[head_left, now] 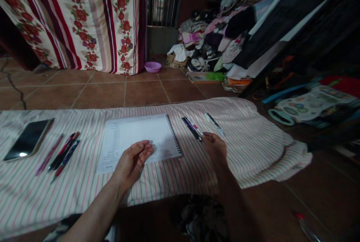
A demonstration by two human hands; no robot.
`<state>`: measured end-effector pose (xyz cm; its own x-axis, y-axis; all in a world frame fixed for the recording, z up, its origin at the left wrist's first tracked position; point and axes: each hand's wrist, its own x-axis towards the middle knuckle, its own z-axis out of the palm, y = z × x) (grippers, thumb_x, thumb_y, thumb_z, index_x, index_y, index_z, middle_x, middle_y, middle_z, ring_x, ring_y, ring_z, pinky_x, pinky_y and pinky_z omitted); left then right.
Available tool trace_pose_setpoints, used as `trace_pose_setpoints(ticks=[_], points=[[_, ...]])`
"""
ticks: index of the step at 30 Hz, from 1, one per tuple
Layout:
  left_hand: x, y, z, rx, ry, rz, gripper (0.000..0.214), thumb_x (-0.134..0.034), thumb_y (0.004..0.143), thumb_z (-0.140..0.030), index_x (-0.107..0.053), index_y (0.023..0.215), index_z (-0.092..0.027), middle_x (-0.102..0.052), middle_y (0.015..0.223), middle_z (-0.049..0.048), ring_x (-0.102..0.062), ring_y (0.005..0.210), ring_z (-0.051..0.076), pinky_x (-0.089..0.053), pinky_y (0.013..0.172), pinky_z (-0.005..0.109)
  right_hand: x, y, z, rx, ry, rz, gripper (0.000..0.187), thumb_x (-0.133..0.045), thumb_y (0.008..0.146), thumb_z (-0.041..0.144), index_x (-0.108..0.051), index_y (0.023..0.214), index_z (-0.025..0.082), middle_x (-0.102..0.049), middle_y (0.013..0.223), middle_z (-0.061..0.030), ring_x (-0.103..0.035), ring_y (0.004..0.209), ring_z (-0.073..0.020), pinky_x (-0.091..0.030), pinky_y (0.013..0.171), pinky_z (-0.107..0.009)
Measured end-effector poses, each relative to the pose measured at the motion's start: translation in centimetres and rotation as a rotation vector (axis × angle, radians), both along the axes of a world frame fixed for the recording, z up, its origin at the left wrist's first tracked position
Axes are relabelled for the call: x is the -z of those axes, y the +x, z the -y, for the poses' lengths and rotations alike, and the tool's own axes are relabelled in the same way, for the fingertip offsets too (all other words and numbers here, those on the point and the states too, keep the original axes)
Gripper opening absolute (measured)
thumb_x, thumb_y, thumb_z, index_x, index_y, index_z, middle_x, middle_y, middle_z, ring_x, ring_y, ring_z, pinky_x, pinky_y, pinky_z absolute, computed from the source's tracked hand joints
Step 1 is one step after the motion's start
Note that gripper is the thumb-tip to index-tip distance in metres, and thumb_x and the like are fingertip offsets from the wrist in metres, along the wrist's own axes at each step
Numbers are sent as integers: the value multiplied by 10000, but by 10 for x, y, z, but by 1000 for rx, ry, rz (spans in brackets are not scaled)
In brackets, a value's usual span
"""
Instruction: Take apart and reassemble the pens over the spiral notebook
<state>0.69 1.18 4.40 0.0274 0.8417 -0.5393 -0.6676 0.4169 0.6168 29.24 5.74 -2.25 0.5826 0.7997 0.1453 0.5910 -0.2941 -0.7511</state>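
My left hand (137, 158) hovers over the lower part of a spiral notebook (135, 129), palm partly up, its fingers curled in against the thumb with nothing visible in them. The notebook lies open at a pale page, its black coil on the right. To its right lie black pens (191, 129) and a whitish pen (196, 127) with purple and red marks. My right hand (216, 146) is closed at the lower end of the whitish pen, fingertips pinched there. Beyond my right hand lies another slim pen (214, 123) with a dark upper part and pale lower end.
A striped cloth (253, 148) covers the low surface. At left lie a phone (28, 139), a purple pen (50, 154) and several more pens (64, 153). On the tiled floor behind stand a purple basin (152, 67) and a clothes pile (213, 36). A floral curtain (98, 21) hangs behind.
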Motion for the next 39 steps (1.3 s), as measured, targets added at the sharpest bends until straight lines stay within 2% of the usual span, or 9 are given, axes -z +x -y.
trace_pose_setpoints(ticks=[8,18,20,25,28,32,35,37,39], points=[[5,1,1,11,-11,10,172,-464,807,-3,-634,803,-31,-674,713,116,-672,639,145,-560,642,190,-6,-7,0,3,-78,48,318,-487,693,304,-680,920,194,-701,815,-59,-635,724,-212,-448,638,-301],[4,-3,-1,10,-12,-1,177,-465,803,-7,-639,792,-38,-675,707,108,-669,632,138,-549,643,187,-8,-6,-1,1,-116,65,316,-494,699,299,-687,932,208,-695,782,-50,-630,698,-206,-448,614,-301],[5,-4,-1,7,-5,-9,175,-471,799,-12,-643,789,-43,-677,706,105,-667,631,135,-545,655,192,-10,-7,-3,9,-70,61,313,-502,689,317,-696,900,190,-696,806,-68,-631,723,-219,-462,636,-318],[12,-13,-4,7,96,-85,144,-512,757,-34,-653,769,-64,-677,702,89,-654,615,131,-529,654,217,-17,-30,-11,-23,247,134,340,-480,699,345,-695,869,144,-689,917,-125,-626,811,-236,-486,719,-348],[16,-22,-8,-22,139,-258,119,-543,723,-67,-654,764,-80,-672,700,72,-633,568,117,-508,608,215,-19,-59,-14,-206,302,120,351,-460,725,346,-680,895,133,-691,905,-131,-631,749,-213,-503,703,-337],[22,-41,-15,-39,253,-593,140,-521,729,-148,-646,778,-108,-664,710,65,-625,598,134,-490,579,242,-19,-96,-12,-463,267,99,353,-445,780,359,-656,938,125,-691,931,-130,-629,673,-179,-522,628,-305],[27,-61,-18,-44,280,-799,148,-517,709,-157,-652,767,-133,-631,641,45,-594,595,147,-467,560,257,-20,-118,-10,-504,309,123,321,-446,811,351,-647,953,146,-687,959,-112,-632,703,-172,-525,676,-307],[31,-76,-18,-79,296,-908,145,-532,686,-127,-662,741,-157,-638,776,52,-591,690,152,-466,643,269,-21,-132,-8,-544,325,133,293,-449,823,336,-644,951,158,-692,942,-97,-632,698,-164,-523,687,-301],[33,-90,-15,-50,397,-1308,188,-497,727,-137,-670,782,-185,-623,905,55,-585,767,160,-457,743,293,-22,-144,-6,-588,345,146,273,-451,829,325,-643,943,167,-693,927,-86,-630,690,-160,-520,685,-296]])
